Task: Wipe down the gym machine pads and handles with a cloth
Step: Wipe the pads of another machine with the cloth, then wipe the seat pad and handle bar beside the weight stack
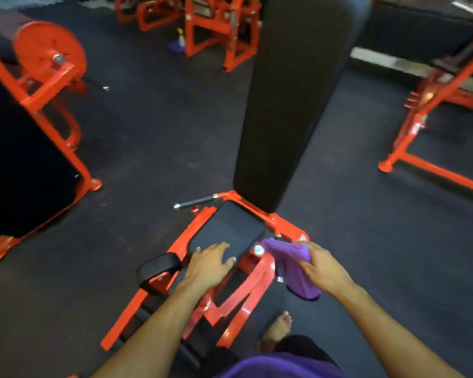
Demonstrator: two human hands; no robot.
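An orange-framed gym machine stands before me with a black seat pad (230, 227), a tall black back pad (292, 105) and a small black roller pad (159, 267). My left hand (209, 261) rests flat on the seat pad's near edge, fingers spread. My right hand (321, 268) grips a purple cloth (292, 266), which hangs over the frame by a round silver knob (257, 249) at the seat's right side. A black handle bar (195, 201) sticks out to the left behind the seat.
Other orange machines surround me: one with a round plate (48, 51) at the left, a frame (432, 165) at the right, more at the back with a spray bottle (180, 38) on the floor. My bare foot (277, 327) stands on the dark rubber floor.
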